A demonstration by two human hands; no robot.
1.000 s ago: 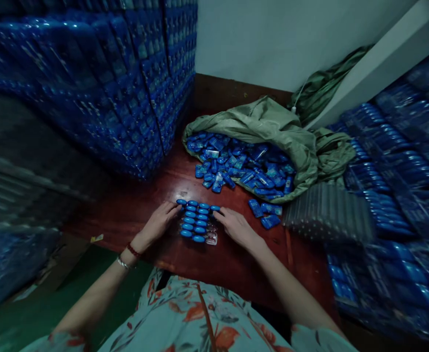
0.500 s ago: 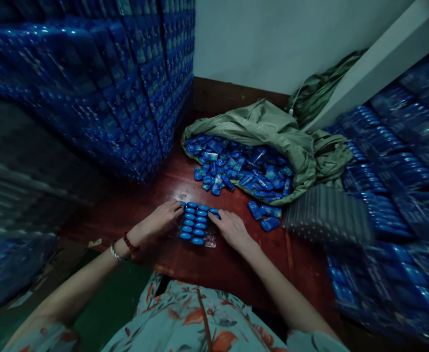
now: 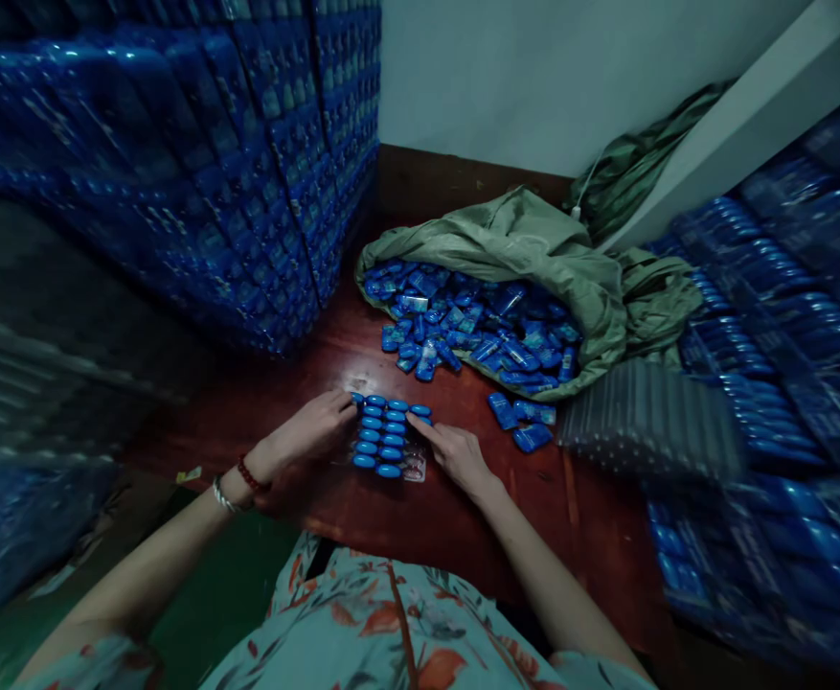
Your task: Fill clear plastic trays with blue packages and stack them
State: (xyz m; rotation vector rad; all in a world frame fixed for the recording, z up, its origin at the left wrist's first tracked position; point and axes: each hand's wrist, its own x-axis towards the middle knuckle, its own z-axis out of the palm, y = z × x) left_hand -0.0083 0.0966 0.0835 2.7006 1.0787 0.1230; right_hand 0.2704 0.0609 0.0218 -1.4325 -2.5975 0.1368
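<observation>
A clear plastic tray [image 3: 417, 467] lies on the red-brown table in front of me, filled with rows of small glossy blue packets [image 3: 371, 423]. My left hand [image 3: 319, 426] is at the tray's far left corner, its fingers closed on a blue packet of which only a bit shows. On the right side, my right hand [image 3: 457, 455] stretches its index finger against the packets at the upper right; its other fingers are curled and partly hidden. The near right part of the tray holds no packets.
A green sack [image 3: 520, 225] spills loose blue packets [image 3: 484, 335] behind the tray. Stacked clear trays [image 3: 649, 417] stand to the right. Tall stacks of wrapped blue packs [image 3: 247, 172] rise on the left, more packs [image 3: 764, 326] on the right.
My right hand has loosened from the packet at the upper right, and its index finger now points out. The left hand has hardly moved.
</observation>
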